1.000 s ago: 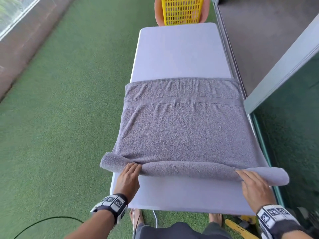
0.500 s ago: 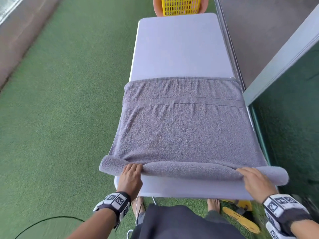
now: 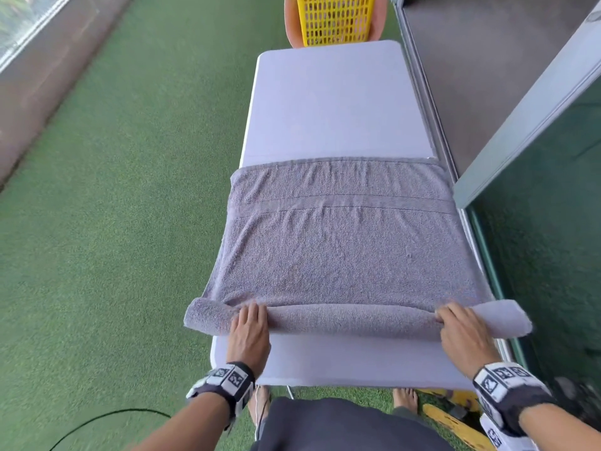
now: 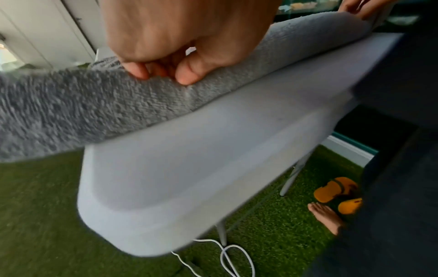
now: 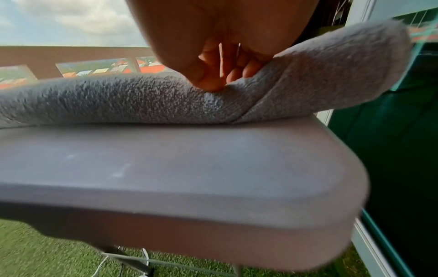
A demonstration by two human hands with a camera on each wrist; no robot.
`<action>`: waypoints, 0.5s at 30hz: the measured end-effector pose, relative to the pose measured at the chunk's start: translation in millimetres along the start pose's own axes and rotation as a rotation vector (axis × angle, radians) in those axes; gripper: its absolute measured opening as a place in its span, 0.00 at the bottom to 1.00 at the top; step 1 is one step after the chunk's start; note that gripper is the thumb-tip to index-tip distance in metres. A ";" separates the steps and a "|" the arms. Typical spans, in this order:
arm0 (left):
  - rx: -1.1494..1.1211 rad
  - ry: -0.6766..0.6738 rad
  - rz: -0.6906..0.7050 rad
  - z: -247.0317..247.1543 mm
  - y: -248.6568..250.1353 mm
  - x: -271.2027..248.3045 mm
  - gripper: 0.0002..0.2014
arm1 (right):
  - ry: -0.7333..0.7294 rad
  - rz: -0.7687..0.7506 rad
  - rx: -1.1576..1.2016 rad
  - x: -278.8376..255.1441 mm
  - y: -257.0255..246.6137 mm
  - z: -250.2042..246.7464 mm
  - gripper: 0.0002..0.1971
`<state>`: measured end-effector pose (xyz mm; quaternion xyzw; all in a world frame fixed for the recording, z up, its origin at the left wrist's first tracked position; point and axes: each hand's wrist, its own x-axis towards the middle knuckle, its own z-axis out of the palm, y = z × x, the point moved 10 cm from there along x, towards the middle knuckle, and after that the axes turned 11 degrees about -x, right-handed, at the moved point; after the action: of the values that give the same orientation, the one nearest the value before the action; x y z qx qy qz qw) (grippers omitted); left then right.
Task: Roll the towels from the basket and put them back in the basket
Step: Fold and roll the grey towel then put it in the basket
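- Across the near end of the white table (image 3: 328, 102), a grey towel (image 3: 341, 249) is lying flat, with its closest edge already turned into a low roll (image 3: 351, 320) just ahead of both hands.
- That roll's long axis is running side to side, square to the person, and its two ends are hanging past the table's side edges.
- Unrolled cloth is stretching away from the hands toward the yellow basket (image 3: 335, 17), which is sitting well apart beyond the far end of the table; the roll will, I judge, have to travel that way.
- At the roll's left part, the left hand (image 3: 248, 333) is lying palm down, its fingers curling over the top and its thumb (image 4: 189, 75) pressing into the near face, so it is gripping the roll.
- Toward the right end, the right hand (image 3: 461, 333) is mirroring it, fingers curling over the roll and the thumb (image 5: 208, 82) digging into the pile.
- Neither hand is nearer: both are sitting level on the roll, wrists low behind it.
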<state>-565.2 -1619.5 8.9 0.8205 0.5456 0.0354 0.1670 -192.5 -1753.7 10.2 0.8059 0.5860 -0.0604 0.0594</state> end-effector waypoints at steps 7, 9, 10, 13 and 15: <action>-0.025 -0.010 0.025 9.8 2.4 -16.7 0.37 | -0.054 -0.097 0.054 -10.7 6.2 9.0 0.28; -0.070 0.025 0.063 3.0 4.4 -10.3 0.33 | -0.054 -0.100 0.044 -8.8 4.7 9.3 0.30; -0.084 0.032 0.077 -0.4 5.0 -6.6 0.30 | -0.060 -0.098 0.038 -8.8 3.8 9.3 0.31; -0.054 0.003 0.061 -3.0 6.7 1.3 0.27 | -0.074 -0.097 -0.004 -11.1 2.2 8.2 0.31; -0.031 -0.003 0.059 -2.3 9.0 4.5 0.25 | -0.086 -0.093 -0.029 -12.2 2.1 7.6 0.31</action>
<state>-556.0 -1618.0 13.3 0.8336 0.5203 0.0478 0.1795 -194.5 -1767.1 4.8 0.7735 0.6205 -0.0889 0.0933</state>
